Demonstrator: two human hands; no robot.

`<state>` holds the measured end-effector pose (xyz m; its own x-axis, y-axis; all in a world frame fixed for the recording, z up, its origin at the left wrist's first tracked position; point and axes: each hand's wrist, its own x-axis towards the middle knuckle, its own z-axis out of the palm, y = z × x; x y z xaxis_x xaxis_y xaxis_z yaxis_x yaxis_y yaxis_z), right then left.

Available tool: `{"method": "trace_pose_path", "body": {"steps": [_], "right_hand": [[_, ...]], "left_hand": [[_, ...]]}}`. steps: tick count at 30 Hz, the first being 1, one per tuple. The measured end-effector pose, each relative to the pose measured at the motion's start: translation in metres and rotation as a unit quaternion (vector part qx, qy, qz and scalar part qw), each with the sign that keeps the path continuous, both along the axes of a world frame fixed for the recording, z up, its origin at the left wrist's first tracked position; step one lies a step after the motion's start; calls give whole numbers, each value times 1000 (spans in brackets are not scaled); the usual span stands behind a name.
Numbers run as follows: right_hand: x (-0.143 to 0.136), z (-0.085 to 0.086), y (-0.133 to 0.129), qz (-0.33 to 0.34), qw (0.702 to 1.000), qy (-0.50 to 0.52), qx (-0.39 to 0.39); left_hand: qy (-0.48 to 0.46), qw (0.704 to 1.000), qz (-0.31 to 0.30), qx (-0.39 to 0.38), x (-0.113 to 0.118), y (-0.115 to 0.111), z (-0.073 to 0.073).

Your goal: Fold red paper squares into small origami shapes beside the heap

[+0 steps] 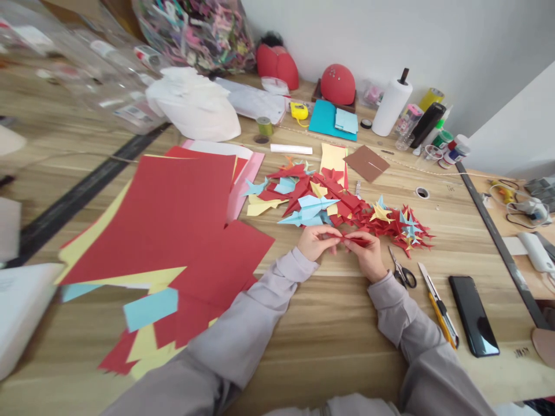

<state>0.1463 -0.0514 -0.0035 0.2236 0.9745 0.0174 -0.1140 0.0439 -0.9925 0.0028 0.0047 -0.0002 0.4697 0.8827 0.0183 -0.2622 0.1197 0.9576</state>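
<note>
A small piece of folded red paper [343,238] is pinched between both hands, mostly covered by the fingers. My left hand [315,242] grips its left end and my right hand [366,253] grips its right end, fingers closed. Just beyond the hands lies a pile of folded paper shapes [303,196], mainly red with some blue and yellow. A blue folded paper plane [310,211] rests at the pile's near side. Smaller red, blue and yellow star-like shapes [401,225] spread to the right. Scissors [404,271] lie close to my right wrist.
Large red paper sheets [182,202] and cut scraps cover the left side. A utility knife [439,309] and a black phone [473,315] lie right. Behind stand a yellow tape measure [299,111], blue paper [325,119], a white roll [391,107] and several bottles [453,150].
</note>
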Motion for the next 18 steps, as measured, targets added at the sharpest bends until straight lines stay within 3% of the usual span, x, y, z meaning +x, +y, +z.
{"method": "trace_pose_path", "body": {"steps": [12,18], "right_hand": [[1,2,-3,-3,999,-39,26],[1,-1,-4,-21,995,-83,51]], "left_hand": [[-3,995,-16,-101,1,3,-11],[6,995,-12,-102,2,4,-12]]}}
